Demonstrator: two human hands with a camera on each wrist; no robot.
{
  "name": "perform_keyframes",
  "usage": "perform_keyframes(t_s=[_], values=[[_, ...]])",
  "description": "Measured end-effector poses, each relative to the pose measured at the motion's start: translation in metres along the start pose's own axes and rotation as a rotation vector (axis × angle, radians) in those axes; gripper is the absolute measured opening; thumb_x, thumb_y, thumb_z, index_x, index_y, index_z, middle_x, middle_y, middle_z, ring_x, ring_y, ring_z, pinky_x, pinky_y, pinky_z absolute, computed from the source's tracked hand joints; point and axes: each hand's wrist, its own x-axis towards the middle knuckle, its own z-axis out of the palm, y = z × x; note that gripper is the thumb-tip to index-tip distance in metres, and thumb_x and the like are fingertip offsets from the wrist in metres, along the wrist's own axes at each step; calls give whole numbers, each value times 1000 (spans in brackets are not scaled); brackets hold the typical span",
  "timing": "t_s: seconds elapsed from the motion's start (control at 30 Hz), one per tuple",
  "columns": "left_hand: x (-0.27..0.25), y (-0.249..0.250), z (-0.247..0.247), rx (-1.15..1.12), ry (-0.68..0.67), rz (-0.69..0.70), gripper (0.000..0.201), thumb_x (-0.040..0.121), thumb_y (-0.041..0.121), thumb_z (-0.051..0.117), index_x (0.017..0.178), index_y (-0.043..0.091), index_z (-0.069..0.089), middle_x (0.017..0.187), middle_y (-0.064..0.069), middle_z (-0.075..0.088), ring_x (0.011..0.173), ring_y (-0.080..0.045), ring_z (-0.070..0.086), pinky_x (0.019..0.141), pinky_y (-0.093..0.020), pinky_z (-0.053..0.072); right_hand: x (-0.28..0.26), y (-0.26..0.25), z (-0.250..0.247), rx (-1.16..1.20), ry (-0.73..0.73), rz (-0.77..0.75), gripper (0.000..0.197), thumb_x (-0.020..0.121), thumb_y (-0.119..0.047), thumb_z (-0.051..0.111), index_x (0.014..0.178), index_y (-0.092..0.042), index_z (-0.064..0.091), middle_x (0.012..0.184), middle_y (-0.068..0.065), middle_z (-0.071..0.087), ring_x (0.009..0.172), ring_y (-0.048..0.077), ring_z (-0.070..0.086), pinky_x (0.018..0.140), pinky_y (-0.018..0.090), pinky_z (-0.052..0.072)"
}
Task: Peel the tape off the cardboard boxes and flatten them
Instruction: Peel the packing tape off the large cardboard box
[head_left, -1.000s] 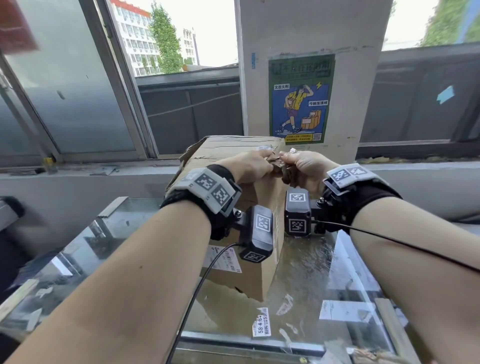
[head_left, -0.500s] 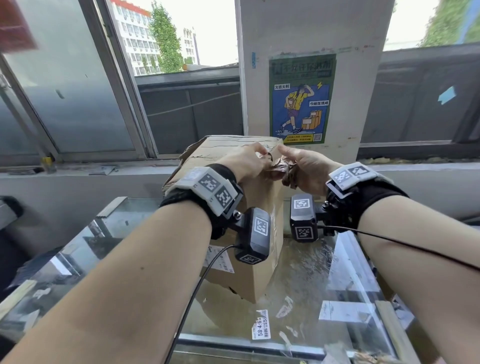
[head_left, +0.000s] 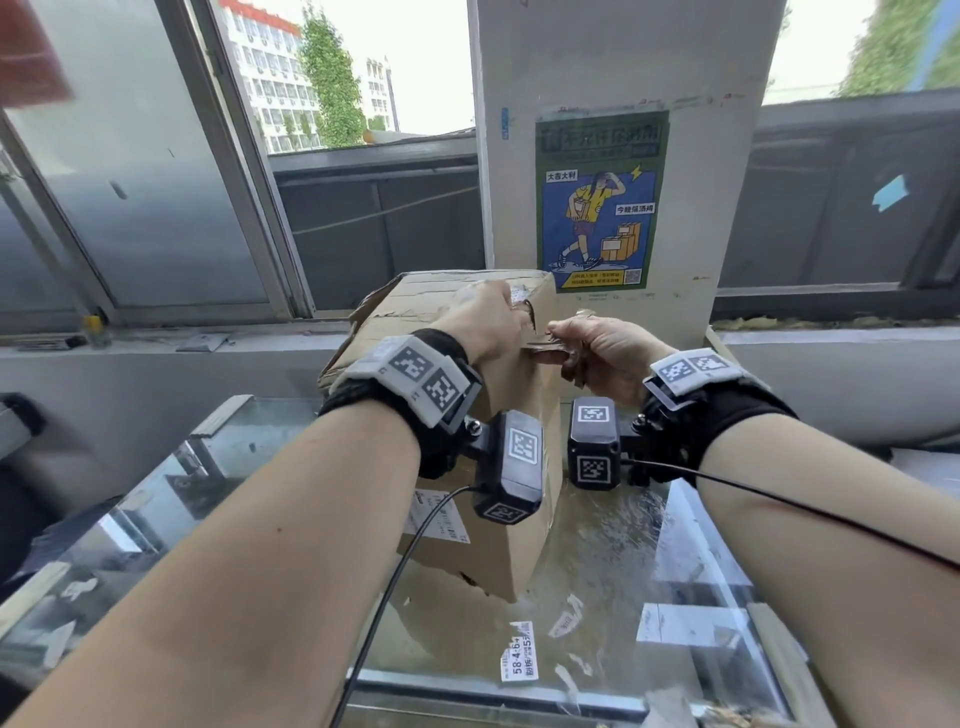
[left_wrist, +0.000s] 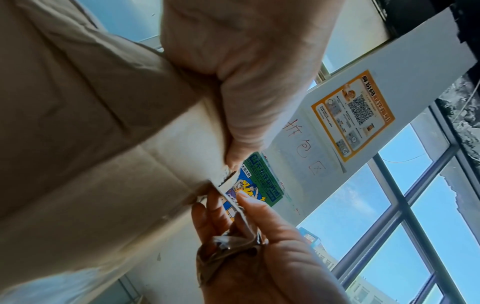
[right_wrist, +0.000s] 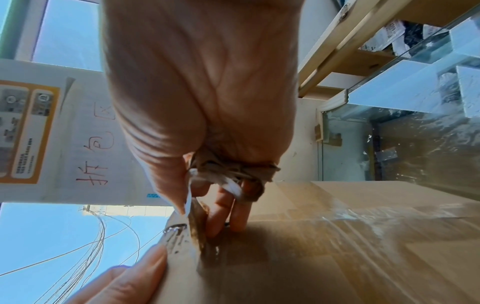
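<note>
A brown cardboard box (head_left: 514, 551) stands on end on the glass counter, with clear tape across its side (right_wrist: 363, 222). My left hand (head_left: 491, 322) grips the box's top right edge, thumb down the side (left_wrist: 246, 115) and fingers over the top (right_wrist: 124, 283). Just right of that edge, my right hand (head_left: 584, 351) pinches a strip of tape (left_wrist: 230, 196) that still runs to the box's corner. The same hand holds a crumpled wad of peeled tape (right_wrist: 233, 170) in its palm.
The glass counter (head_left: 623, 561) carries stuck paper labels (head_left: 519, 657) and scraps. Behind the box rises a white pillar with a green and blue poster (head_left: 602, 202). A window sill (head_left: 156, 348) and windows run along the back. A shipping label (head_left: 441, 514) is on the box.
My right hand has drawn away to the right, stretching a strip of tape off the box's edge. My left hand has slid up onto the box's top corner.
</note>
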Motion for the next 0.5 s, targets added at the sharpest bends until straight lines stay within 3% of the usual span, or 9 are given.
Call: perform_keyframes(t_s=[0.1,0.2,0.27,0.4,0.5], values=[[0,1,-12,-36,51,2,15,96,34,53,93,20,52,101,-3,54,88,-21,46,72,-25,33,-2,-12,5,6,-4,-52,17,96,-10,50,81,-15,44,73,6,54,36,7,45,38,17,27],[1,5,-33,-213,91,-7,17,95,31,56,90,16,54,93,-2,55,77,-18,49,62,-25,37,-5,-37,13,42,16,-109,15,95,-8,50,82,-14,44,75,7,53,42,9,52,37,16,33],[2,3,-47,-324,103,-23,18,95,31,57,88,14,56,93,-5,59,79,-19,53,66,-26,43,-7,-54,20,69,33,-134,17,93,-8,53,79,-15,45,74,7,54,48,12,54,37,17,38],[0,-8,-62,-617,95,-95,24,92,32,63,75,17,55,99,-15,66,85,-28,61,79,-41,53,-6,-76,36,-51,84,-220,22,90,-8,60,70,-10,50,69,12,54,56,22,52,38,21,38],[-4,-21,-53,-746,110,-140,28,89,35,65,71,17,53,90,-16,62,79,-29,59,76,-50,51,-3,-78,47,-153,104,-243,23,87,-9,64,66,-8,55,72,15,54,73,30,52,56,34,43]])
